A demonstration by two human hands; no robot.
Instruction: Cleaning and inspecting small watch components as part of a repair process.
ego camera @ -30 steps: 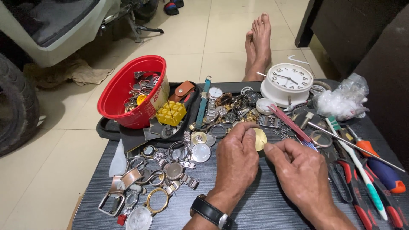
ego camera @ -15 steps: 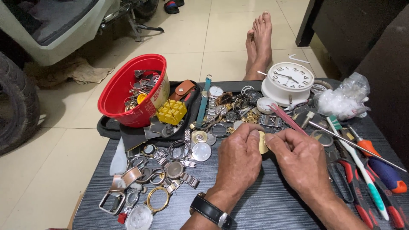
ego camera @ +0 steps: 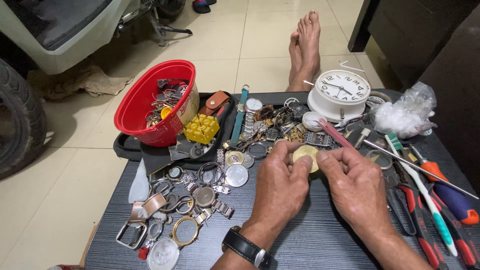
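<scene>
Two hands are working over the desk (ego camera: 320, 240): the left hand (ego camera: 280, 187) and the right hand (ego camera: 357, 187), pinching one pale round disc (ego camera: 306, 156) between them. One red bowl (ego camera: 150, 102), one white clock (ego camera: 339, 95), one yellow block (ego camera: 201, 128) and one clear plastic bag (ego camera: 405, 115) are sitting on the desk. One black wristwatch (ego camera: 245, 246) is showing on the left wrist. Two bare feet (ego camera: 305, 47) are resting on the floor. The loose watch cases and rings are lying too heaped to count.
</scene>
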